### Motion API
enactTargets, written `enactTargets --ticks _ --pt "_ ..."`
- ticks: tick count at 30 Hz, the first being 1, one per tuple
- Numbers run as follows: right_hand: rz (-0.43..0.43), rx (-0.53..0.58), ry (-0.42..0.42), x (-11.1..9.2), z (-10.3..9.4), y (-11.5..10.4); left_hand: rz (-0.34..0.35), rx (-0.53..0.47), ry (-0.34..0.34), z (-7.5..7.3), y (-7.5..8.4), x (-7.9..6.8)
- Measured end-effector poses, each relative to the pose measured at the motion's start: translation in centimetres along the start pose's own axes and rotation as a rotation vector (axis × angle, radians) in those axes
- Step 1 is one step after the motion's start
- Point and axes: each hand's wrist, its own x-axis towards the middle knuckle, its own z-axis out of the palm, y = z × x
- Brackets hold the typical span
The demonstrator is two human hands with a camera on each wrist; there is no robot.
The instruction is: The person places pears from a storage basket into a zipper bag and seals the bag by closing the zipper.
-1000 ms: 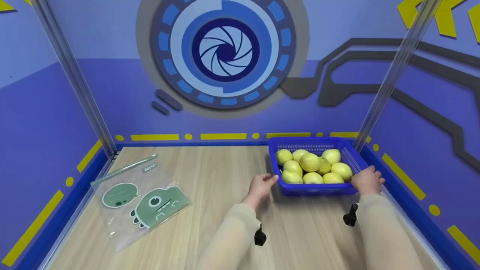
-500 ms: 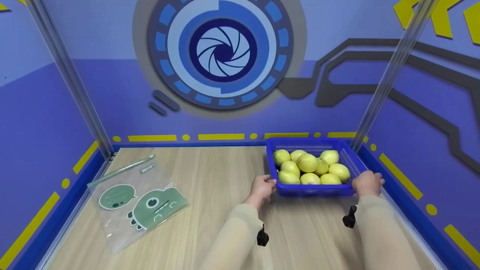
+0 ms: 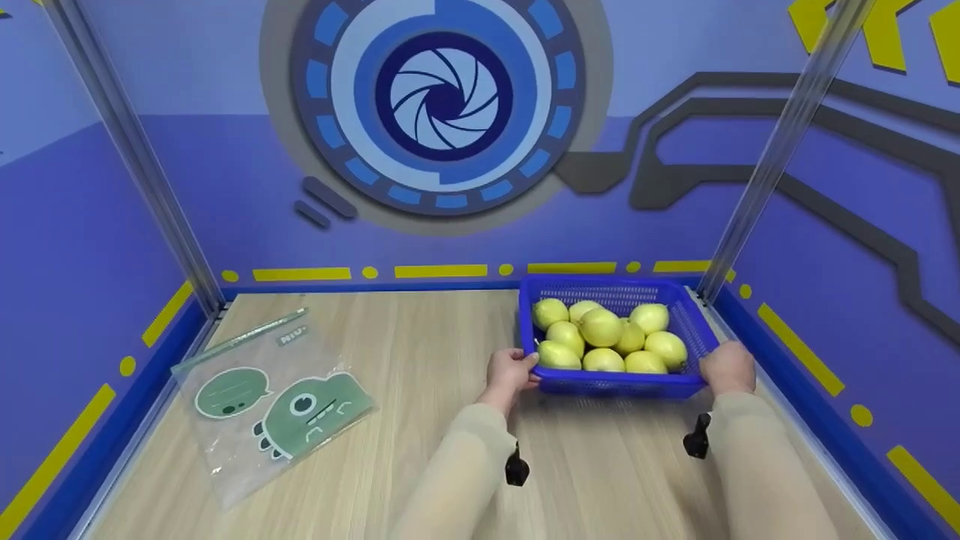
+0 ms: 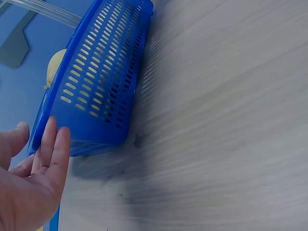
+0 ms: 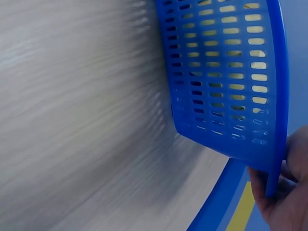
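Observation:
A blue plastic basket [image 3: 619,384] with slotted walls sits at the back right of the table, holding several yellow lemons [image 3: 601,328]. My left hand [image 3: 510,373] grips its near left corner, thumb at the rim and fingers under it. In the left wrist view, two fingers [image 4: 60,149] of that hand lie against the basket's wall just below the rim. At the near right corner my right hand [image 3: 729,369] holds the rim; the right wrist view shows the rim between thumb and fingers [image 5: 260,190].
A clear zip bag [image 3: 240,442] with a green dinosaur print lies flat on the left of the wooden table [image 3: 420,352]. Blue-purple panels [image 3: 202,195] enclose the back and sides, with metal posts [image 3: 780,150] at the back corners.
Both hands have shifted the basket slightly left and nearer to me, lemons and all. The right hand's fingers have closed further at the rim. The bag stays where it was.

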Motion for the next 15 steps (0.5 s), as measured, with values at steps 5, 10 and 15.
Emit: enactTargets --ticks 5,10,15 --pt "0.057 0.083 -0.06 0.1 0.0 -0.5 -0.018 0.053 0.063 -0.7 1.7 -1.8" --pt "0.03 0.118 -0.077 0.2 0.7 -1.1 -0.024 0.064 0.108 -1.6 1.4 -1.8" --pt "-0.03 0.154 -0.052 0.0 1.8 -1.9 -0.039 0.084 0.144 -3.2 1.1 -1.3"
